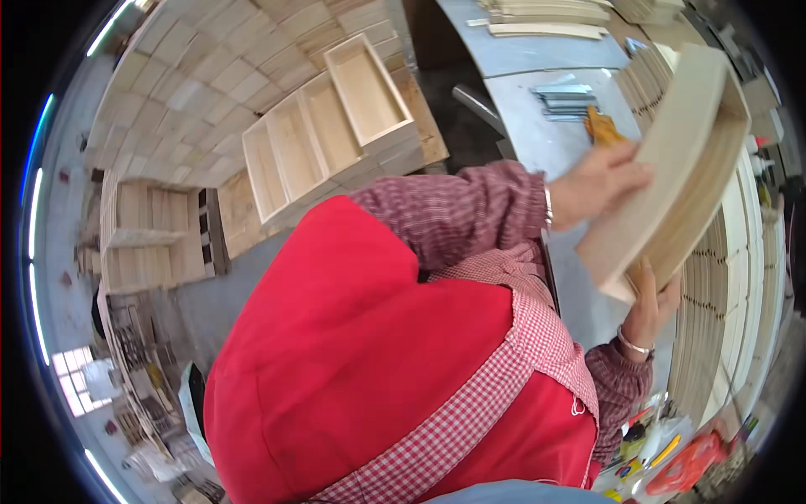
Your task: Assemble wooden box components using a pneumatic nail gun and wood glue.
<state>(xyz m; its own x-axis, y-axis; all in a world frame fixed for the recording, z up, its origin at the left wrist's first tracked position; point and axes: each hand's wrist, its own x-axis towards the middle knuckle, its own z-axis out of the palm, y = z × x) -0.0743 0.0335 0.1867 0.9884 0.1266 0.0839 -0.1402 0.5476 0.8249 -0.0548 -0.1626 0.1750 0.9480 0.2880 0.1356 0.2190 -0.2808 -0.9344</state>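
A pale wooden box [672, 176], long and shallow like a drawer, is held tilted above the worktable at the right. My left hand [600, 186] is closed against its long outer side, at about the middle. My right hand [651, 309] grips the lower end, fingers at the rim. The box's open side faces away to the right, so most of its inside is hidden. Just beyond my left hand lies an orange-yellow tool [601, 126], partly covered by the hand. Beside it is a small pile of grey metal strips [567, 98], on the light grey worktable [525, 134].
Stacks of wooden boards [705, 319] stand along the table's far side. More wooden strips [546, 21] lie at its top end. Open wooden boxes [290, 151] sit stacked on the left, before a tall wall of stacked wood pieces [201, 76]. A red plastic bag [688, 466] lies at lower right.
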